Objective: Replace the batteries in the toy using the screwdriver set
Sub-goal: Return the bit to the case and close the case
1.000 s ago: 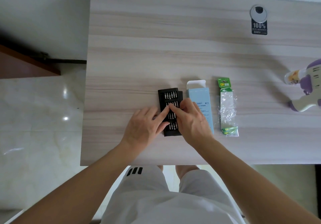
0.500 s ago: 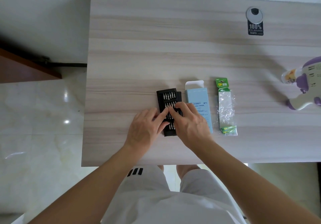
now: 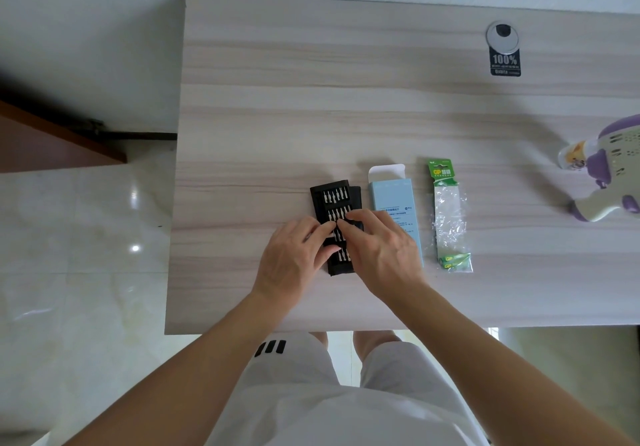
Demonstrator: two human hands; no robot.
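Both hands are working together over the black screwdriver bit case (image 3: pixel 334 196), fingertips meeting at its middle rows. The left hand (image 3: pixel 294 258) is resting its forefinger and thumb on the case's near left part, fingers relaxed. The right hand (image 3: pixel 384 251) is curling its fingertips down onto a row of bits; whether it is pinching a bit cannot be told, since the fingers are hiding the contact point.

The case is lying open and flat on the wooden table (image 3: pixel 311 82), its far rows of silver bits showing beyond the hands. Just right of the case, a pale blue carton (image 3: pixel 389 192) is lying with its end flap open, the right wrist overlapping its near end. Further right of the case, a green-headed GP battery pack (image 3: pixel 450 210) is lying flat, with green cells showing at its near end. The purple and cream toy (image 3: pixel 602 172) is sitting well right of the case, at the picture's edge. Far beyond the case and to the right, a round cable grommet (image 3: pixel 502 37) is showing in the tabletop, with a black "100%" sticker (image 3: pixel 505 63) just beside it.
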